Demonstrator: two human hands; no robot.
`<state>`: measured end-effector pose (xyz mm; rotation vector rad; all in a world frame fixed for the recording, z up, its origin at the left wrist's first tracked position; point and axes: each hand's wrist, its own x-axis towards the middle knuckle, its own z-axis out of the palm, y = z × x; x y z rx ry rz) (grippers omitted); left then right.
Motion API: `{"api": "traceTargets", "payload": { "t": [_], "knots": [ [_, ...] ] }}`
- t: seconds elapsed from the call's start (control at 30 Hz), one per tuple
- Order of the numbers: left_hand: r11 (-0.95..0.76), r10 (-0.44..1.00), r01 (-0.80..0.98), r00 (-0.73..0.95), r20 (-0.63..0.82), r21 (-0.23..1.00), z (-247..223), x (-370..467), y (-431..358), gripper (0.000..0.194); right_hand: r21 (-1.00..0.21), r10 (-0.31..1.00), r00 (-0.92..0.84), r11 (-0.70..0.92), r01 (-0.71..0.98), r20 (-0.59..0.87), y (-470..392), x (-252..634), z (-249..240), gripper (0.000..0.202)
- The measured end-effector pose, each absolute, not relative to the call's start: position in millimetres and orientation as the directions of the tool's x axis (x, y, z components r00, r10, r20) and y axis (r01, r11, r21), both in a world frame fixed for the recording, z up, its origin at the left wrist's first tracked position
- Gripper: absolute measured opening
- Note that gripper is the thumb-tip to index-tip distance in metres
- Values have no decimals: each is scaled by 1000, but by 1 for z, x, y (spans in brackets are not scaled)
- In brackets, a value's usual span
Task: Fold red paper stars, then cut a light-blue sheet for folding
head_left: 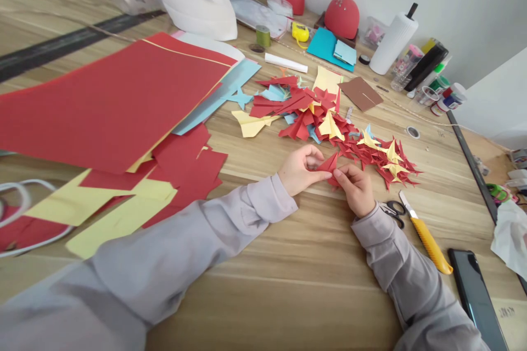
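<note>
Between both hands is a small piece of folded red paper (328,165), its pointed tip facing up. My left hand (302,169) pinches it from the left, thumb along its lower edge. My right hand (354,186) grips its right side between thumb and fingertips. Just beyond lies a pile of folded red paper pieces (302,120), with some yellow and blue ones mixed in. To the right of that pile, several red and yellow folded paper stars (382,159) are heaped together. A yellow folded paper piece (252,123) lies left of the pile.
Large red sheets (123,93) and yellow paper strips (119,225) cover the left side. By my right sleeve are scissors (395,213), a yellow utility knife (430,244) and a phone (477,296). Bottles (453,100), a yellow tape measure (300,32) and a red dome (341,15) stand behind.
</note>
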<state>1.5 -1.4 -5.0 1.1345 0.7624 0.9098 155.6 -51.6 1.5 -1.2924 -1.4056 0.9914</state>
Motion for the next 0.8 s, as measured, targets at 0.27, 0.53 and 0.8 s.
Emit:
{"api": "traceTargets", "payload": {
  "t": [0.27,0.53,0.8],
  "knots": [
    [93,918,-140,395,-31,986,-4,1,-1,43,-974,990,47,120,191,131,-52,156,1,34],
    [90,906,-135,422,-25,987,-1,1,-3,39,-975,993,27,108,194,115,-52,154,2,35],
    [67,885,-149,466,11,987,-4,0,-1,38,-981,994,-32,110,160,106,-52,157,-2,29]
  ]
}}
